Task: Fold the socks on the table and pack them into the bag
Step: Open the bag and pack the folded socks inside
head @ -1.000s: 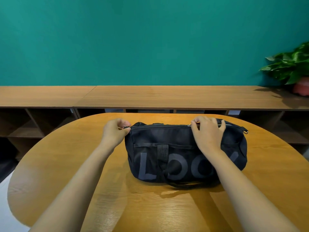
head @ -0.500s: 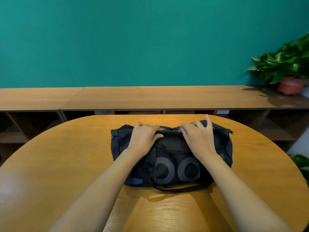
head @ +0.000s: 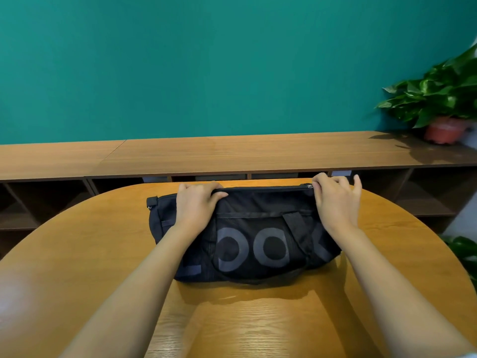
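Now our right hand (head: 335,202) pinches the zipper pull (head: 309,186), dragged from mid-bag to the right end. Our left hand (head: 197,205) grips the top of the bag (head: 258,244), which sits on the table (head: 103,254). We see no socks, so they're probably zipped inside and the task is nearly done.

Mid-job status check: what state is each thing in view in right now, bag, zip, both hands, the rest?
bag, lying on the table, lettering toward the camera.
zip pull, at the bag's right end; zip looks shut between the hands.
left hand, grips the bag's top edge.
right hand, fingers pinch the zip pull.
socks, none in view.
potted plant, upright on the shelf unit.
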